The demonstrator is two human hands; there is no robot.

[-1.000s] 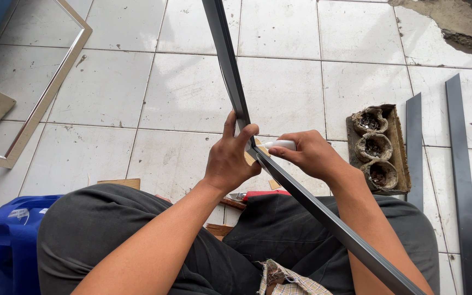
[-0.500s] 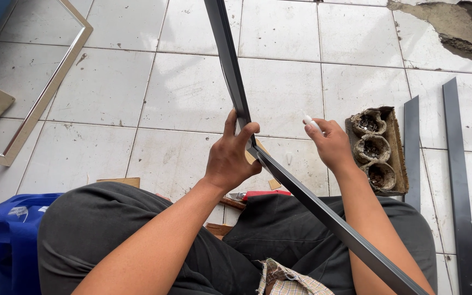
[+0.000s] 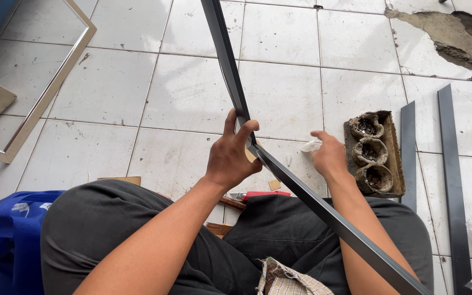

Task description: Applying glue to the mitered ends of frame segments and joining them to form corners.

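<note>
My left hand (image 3: 230, 155) is clamped on the corner of a dark metal frame (image 3: 301, 196), thumb on the near side and fingers curled over the top where 2 bars meet at an angle. From that grip, 1 bar runs up and away from me toward the far tiles, and the other slants down to my right, crossing over my right forearm and past my knee.

My right hand (image 3: 329, 158) sits just right of the joint, beyond the slanting bar, with its fingers pinched together on a small white piece (image 3: 310, 146); I cannot tell what the piece is. That hand does not touch the frame.

Below the grip, between my knees, a red-handled tool (image 3: 260, 195) lies on the floor beside a few small tan scraps (image 3: 273, 184).

Just right of my right hand stands a brown tray (image 3: 394, 158) holding 3 round crusted cups (image 3: 370, 152) in a row, each dark inside; what fills them is not clear.

Right of the tray, 2 dark flat strips (image 3: 449, 164) lie side by side on the white tiles.

Left of my left elbow rests a blue bag (image 3: 6, 240). Farther left and away, a light metal frame (image 3: 50, 90) lies on the floor. At the far right, the tiling is broken open to a bare patch (image 3: 438, 33).
</note>
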